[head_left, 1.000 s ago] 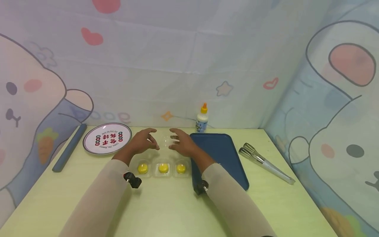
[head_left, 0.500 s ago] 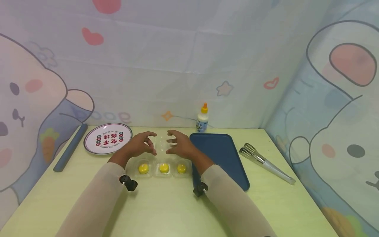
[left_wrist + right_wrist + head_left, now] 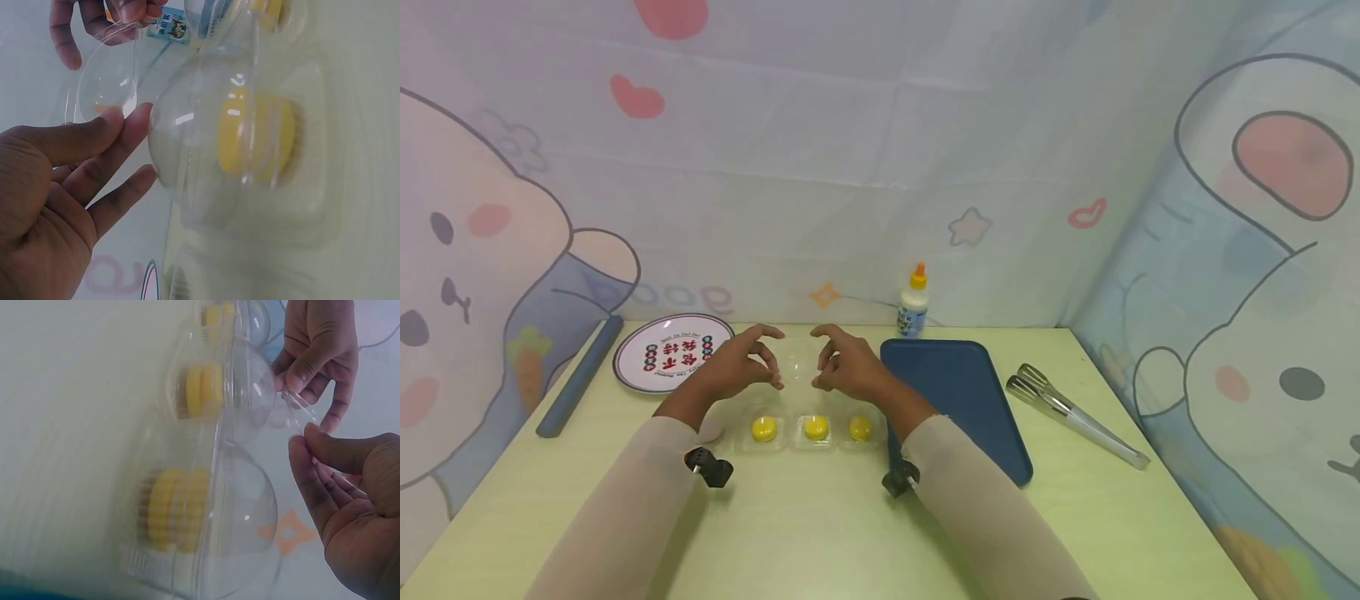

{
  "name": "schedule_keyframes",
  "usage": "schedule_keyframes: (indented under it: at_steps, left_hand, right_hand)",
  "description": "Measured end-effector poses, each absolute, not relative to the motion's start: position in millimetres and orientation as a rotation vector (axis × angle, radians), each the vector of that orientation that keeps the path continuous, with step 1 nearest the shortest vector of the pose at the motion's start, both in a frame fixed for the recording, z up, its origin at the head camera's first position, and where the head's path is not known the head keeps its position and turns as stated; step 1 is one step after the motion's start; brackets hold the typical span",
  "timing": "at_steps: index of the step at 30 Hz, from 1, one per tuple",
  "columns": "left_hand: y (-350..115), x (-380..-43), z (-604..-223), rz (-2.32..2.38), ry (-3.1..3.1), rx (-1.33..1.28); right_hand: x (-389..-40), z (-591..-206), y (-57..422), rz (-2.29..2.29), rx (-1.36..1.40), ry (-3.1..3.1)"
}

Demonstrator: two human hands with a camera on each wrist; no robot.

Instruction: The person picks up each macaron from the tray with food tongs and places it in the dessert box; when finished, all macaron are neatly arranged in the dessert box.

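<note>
A clear plastic domed lid [image 3: 796,362] is held up between my two hands, above the back of the table. My left hand [image 3: 737,364] pinches its left edge between thumb and fingers. At the opposite edge my right hand [image 3: 852,367] pinches it too, as the right wrist view shows. Nearer me stand three clear boxes in a row, each with a yellow macaron [image 3: 763,429] inside. Domed covers top these boxes, such as the large dome [image 3: 250,512] in the right wrist view. By my left wrist a pale round thing [image 3: 710,429] is partly hidden.
A dark blue tray [image 3: 955,400] lies right of the boxes, with metal tongs [image 3: 1071,412] beyond it. A white glue-like bottle [image 3: 913,304] stands at the back. At left are a printed plate [image 3: 672,352] and a grey-blue bar [image 3: 580,377].
Both hands have shifted a little left with the lid, and the right fingers have drawn together into a pinch. The pale round thing by the left wrist has come into sight.
</note>
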State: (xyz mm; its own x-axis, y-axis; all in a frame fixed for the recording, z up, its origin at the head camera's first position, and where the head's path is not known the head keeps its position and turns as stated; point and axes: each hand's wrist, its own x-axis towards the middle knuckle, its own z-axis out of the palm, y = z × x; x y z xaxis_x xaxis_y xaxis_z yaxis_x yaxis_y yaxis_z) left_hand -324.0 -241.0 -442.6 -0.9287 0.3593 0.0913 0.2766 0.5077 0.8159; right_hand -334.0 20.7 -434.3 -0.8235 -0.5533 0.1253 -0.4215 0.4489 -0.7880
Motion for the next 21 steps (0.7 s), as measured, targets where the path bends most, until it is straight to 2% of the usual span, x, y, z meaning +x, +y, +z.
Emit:
schedule_keyframes:
  at_steps: [21]
  left_hand:
    - [-281, -301, -439, 1.533, 2.647, 0.579]
  right_hand:
    - [-325, -431, -17, -1.309, -0.89, 2.484]
